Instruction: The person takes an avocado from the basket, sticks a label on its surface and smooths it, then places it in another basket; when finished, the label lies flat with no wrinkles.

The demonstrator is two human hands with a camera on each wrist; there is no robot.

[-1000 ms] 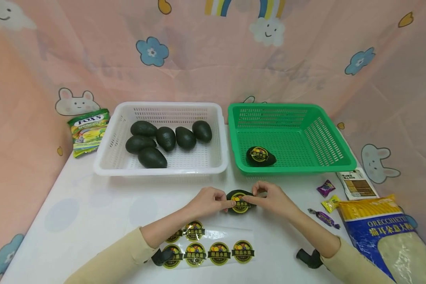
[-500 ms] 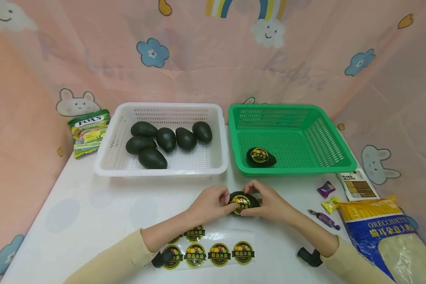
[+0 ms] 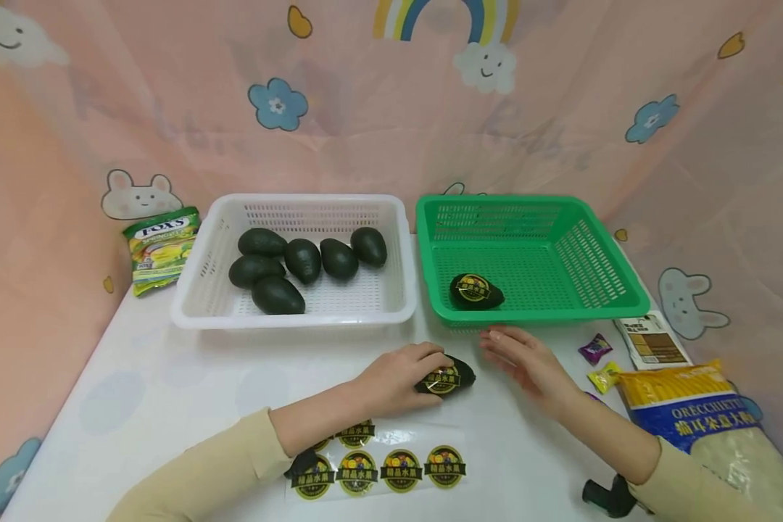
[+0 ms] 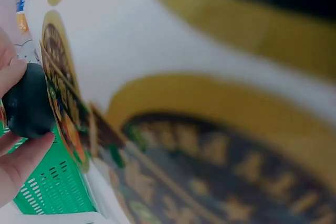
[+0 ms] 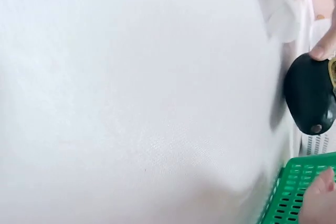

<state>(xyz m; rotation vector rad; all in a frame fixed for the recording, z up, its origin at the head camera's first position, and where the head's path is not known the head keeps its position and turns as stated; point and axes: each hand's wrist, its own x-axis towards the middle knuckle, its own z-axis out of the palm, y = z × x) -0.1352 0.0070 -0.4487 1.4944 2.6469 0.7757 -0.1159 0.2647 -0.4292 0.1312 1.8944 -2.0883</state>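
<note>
The left hand [image 3: 394, 377] is curling over a dark, pebbly-skinned avocado [image 3: 450, 375] and gripping it against the white table [image 3: 170, 377], near the middle of the tabletop and just this side of the two baskets. The fruit is egg-shaped, matte and almost black-green, and it is wearing a round glossy label [image 3: 441, 378] in black and gold on its upper face. The right hand [image 3: 525, 360] is hovering just to the right of the avocado with fingers straight and relaxed — holding nothing, not touching the fruit.

On the near side of the left hand a clear backing sheet [image 3: 381, 464] is lying flat, carrying more of the same round stickers; the left forearm is covering part of it. A cream sleeve [image 3: 209, 471] is covering that arm to the wrist.

The table is smooth and white, and a pink cloth backdrop [image 3: 561, 109] printed with clouds, flowers, rabbits and a rainbow is hanging around it on three sides.

At the far left a white slotted plastic basket [image 3: 202, 290] is holding six bare avocados [image 3: 302, 259]; touching it on the right, a green slotted basket [image 3: 600, 268] is holding one labelled avocado [image 3: 475, 291]. A green sweets bag [image 3: 159, 246] is leaning at the far left edge. To the right, wrapped sweets [image 3: 595, 348], a small printed packet [image 3: 652, 346] and a large blue-and-yellow pasta bag [image 3: 718, 428] are lying — all well clear of the hands.
</note>
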